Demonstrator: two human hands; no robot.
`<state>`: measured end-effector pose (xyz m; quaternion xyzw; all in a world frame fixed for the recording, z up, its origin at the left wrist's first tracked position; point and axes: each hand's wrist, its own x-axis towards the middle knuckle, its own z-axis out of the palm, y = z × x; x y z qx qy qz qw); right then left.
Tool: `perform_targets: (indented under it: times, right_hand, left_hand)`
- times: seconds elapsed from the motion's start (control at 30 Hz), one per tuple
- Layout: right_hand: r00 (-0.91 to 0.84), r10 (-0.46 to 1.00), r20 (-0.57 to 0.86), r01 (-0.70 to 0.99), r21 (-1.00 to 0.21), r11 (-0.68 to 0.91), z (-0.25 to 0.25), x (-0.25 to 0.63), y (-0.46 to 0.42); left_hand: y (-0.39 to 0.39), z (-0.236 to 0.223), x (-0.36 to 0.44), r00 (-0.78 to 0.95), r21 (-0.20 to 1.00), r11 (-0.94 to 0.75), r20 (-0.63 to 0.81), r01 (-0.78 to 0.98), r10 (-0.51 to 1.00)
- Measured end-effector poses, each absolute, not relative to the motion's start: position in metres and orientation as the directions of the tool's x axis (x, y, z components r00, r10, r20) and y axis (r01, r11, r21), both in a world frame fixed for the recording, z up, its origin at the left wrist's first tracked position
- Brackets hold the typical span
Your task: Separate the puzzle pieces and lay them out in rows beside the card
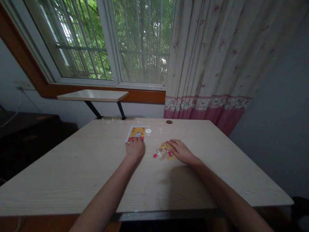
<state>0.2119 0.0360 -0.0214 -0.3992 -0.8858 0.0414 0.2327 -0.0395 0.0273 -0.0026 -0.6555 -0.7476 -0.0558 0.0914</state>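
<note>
My left hand [135,149] rests on the near edge of a yellow and red picture card [138,131] with a white border. Its fingertips lie spread across the card's lower part, and a white cartoon animal shows above them. To the right lies a loose heap of jigsaw puzzle pieces [163,152] in yellow, red, white and plain tan. My right hand [180,150] reaches over the right side of this heap with fingers stretched out, touching or just above the pieces. Some pieces are hidden under its fingers.
Both hands are over a pale wood-grain table [72,174]. A small raised shelf [94,95] on dark legs stands at the back left. A round brown disc [169,122] is set near the back edge. Behind are a barred window and a patterned curtain [205,80].
</note>
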Motion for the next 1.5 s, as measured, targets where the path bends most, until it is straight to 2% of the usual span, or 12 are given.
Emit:
perform_targets:
  times: [0.23, 0.53, 0.83, 1.1, 1.17, 1.2, 1.27, 1.33, 1.4, 1.5]
  right_hand:
    - [-0.598, 0.703, 0.386, 0.648, -0.284, 0.707, -0.024, 0.202, 0.039]
    - [-0.534, 0.756, 0.380, 0.633, -0.412, 0.655, -0.024, 0.207, 0.041]
    - [-0.449, 0.757, 0.475, 0.523, -0.547, 0.654, -0.021, 0.205, 0.040]
    - [-0.348, 0.753, 0.558, 0.517, -0.556, 0.651, -0.018, 0.204, 0.038]
    - [-0.332, 0.736, 0.591, 0.534, -0.525, 0.663, -0.017, 0.204, 0.036]
    - [-0.328, 0.725, 0.605, 0.547, -0.505, 0.668, -0.016, 0.204, 0.035]
    - [-0.335, 0.706, 0.623, 0.582, -0.453, 0.676, -0.014, 0.202, 0.031]
    - [-0.356, 0.691, 0.630, 0.619, -0.395, 0.679, -0.011, 0.199, 0.027]
    - [-0.381, 0.675, 0.632, 0.643, -0.344, 0.684, -0.010, 0.196, 0.024]
    - [-0.400, 0.657, 0.639, 0.655, -0.302, 0.692, -0.009, 0.192, 0.021]
  left_hand:
    - [0.023, 0.003, -0.038, -0.137, -0.038, 0.147, 0.196, 0.988, 0.971]
    - [0.022, 0.006, -0.039, -0.181, -0.044, 0.193, 0.195, 0.980, 0.964]
    - [0.025, 0.004, -0.043, -0.172, -0.045, 0.184, 0.202, 0.982, 0.964]
    - [0.023, 0.008, -0.043, -0.161, -0.032, 0.172, 0.224, 0.985, 0.961]
    - [0.024, 0.010, -0.038, -0.110, 0.036, 0.105, 0.258, 0.994, 0.960]
    - [0.024, 0.011, -0.034, -0.061, 0.111, 0.031, 0.278, 0.993, 0.959]
    - [0.024, 0.010, -0.022, 0.073, 0.338, -0.186, 0.320, 0.923, 0.945]
    - [0.022, 0.006, -0.006, 0.128, 0.586, -0.315, 0.338, 0.746, 0.933]
    - [0.019, 0.000, 0.010, 0.129, 0.736, -0.322, 0.308, 0.596, 0.943]
    - [0.015, -0.009, 0.024, 0.112, 0.819, -0.314, 0.297, 0.480, 0.948]
